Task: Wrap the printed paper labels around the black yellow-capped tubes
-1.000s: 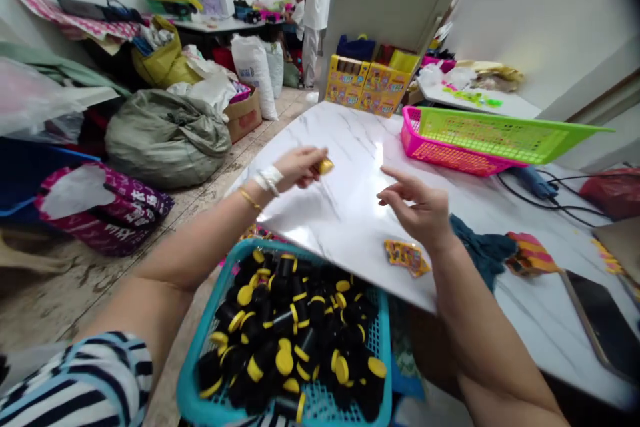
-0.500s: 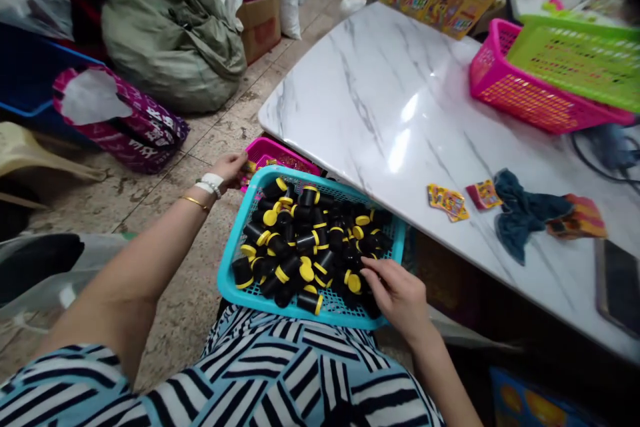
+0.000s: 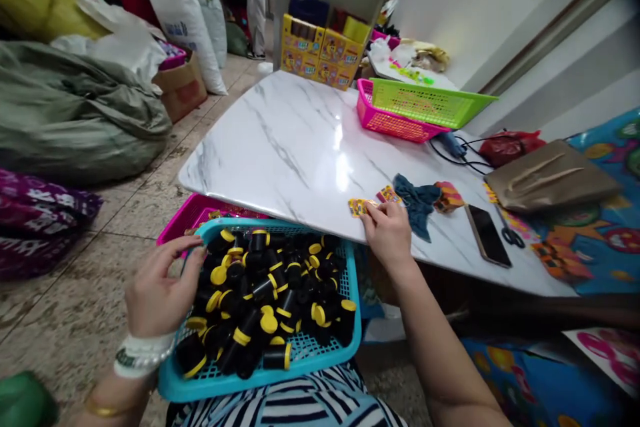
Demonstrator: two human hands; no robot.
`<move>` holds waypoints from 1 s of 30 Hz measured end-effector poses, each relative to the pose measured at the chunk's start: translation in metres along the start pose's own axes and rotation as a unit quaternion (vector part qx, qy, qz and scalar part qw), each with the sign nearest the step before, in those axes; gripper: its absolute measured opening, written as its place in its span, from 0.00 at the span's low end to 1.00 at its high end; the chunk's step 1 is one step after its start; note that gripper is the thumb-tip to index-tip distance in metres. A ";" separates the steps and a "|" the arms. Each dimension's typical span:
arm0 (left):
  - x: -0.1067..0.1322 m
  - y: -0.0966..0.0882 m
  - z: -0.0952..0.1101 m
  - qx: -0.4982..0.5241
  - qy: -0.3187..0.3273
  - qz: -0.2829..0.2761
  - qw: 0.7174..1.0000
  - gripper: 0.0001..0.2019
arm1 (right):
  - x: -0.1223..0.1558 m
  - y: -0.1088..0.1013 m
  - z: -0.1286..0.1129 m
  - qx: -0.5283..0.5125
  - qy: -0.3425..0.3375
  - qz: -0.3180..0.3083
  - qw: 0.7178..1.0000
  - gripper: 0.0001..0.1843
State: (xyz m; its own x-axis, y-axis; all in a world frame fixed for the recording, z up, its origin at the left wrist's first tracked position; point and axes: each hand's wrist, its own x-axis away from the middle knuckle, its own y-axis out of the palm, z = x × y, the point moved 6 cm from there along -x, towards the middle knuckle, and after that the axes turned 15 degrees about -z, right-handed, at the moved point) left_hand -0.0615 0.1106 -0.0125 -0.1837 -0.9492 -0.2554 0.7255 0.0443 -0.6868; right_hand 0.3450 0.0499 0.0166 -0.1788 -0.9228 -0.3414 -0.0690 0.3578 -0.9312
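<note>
A turquoise basket (image 3: 320,357) rests on my lap, filled with several black tubes with yellow caps (image 3: 265,293). My left hand (image 3: 157,290) sits at the basket's left rim, fingers curled and reaching over the edge toward the tubes; I cannot see anything in it. My right hand (image 3: 387,233) is at the near edge of the white marble table (image 3: 300,140), fingertips pinching a small orange-yellow sticker (image 3: 361,205). A second small sticker (image 3: 389,195) lies just beyond it.
A pink basket (image 3: 185,213) sits under the turquoise one. On the table lie a dark blue cloth (image 3: 417,200), a phone (image 3: 487,237), scissors (image 3: 510,235), a brown bag (image 3: 550,177) and stacked green and pink baskets (image 3: 425,107). Sacks and boxes crowd the floor at left.
My right hand left the basket of tubes and went up to the sticker on the table edge. My left hand moved from the pink basket to the turquoise basket's left rim. The view swung right.
</note>
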 end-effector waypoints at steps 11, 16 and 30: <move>0.036 0.048 0.080 0.240 0.010 -0.212 0.947 0.07 | 0.003 0.015 0.016 -0.065 0.023 0.073 0.995 0.13; 0.043 0.087 0.088 0.413 -0.114 -0.318 0.846 0.13 | 0.008 0.011 0.013 -0.076 0.034 0.105 0.991 0.12; 0.050 0.125 0.080 0.551 -0.247 -0.360 0.711 0.17 | 0.017 -0.002 0.028 -0.248 0.069 0.011 0.966 0.13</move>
State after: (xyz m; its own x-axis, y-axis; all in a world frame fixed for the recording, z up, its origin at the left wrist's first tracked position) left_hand 0.0732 0.0440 -0.0569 -0.7121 -0.6084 0.3503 0.6914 -0.5209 0.5007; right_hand 0.3699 0.0290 0.0092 -0.3127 -0.8987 -0.3074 -0.5188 0.4327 -0.7373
